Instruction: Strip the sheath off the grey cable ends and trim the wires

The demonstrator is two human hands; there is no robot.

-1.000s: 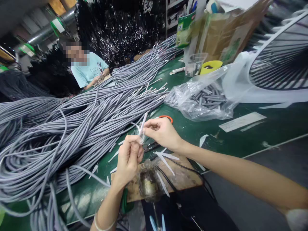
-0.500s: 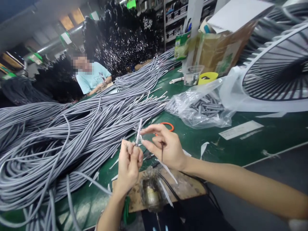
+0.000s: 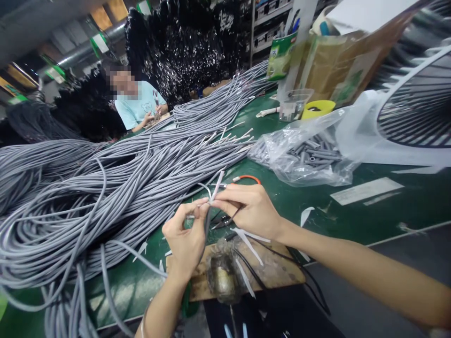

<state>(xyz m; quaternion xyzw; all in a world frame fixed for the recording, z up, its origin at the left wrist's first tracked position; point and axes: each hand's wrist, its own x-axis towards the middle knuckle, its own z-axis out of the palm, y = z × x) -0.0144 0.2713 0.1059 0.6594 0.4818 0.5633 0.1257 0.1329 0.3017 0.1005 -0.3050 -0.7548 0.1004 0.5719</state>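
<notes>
Near the bundle (image 3: 141, 188), left hand (image 3: 186, 230) is gripping a cable (image 3: 207, 222), right hand (image 3: 259, 210) is pinching its pale end (image 3: 218, 184), a firm left hold likely helping.

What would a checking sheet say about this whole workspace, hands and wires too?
Surface: green table, with white scraps lying about.
Job's things: grey cable with a pale strand sticking up at its tip.
Clutter: clear bag of grey tubes, beyond the hands.
Hands: left hand and right hand meet, fingertips pinching at the tip.
Cables: grey bundles heaped on the left; black cord over the wooden board.
Surroundings: fan at right; person in a light blue shirt across the table.
</notes>
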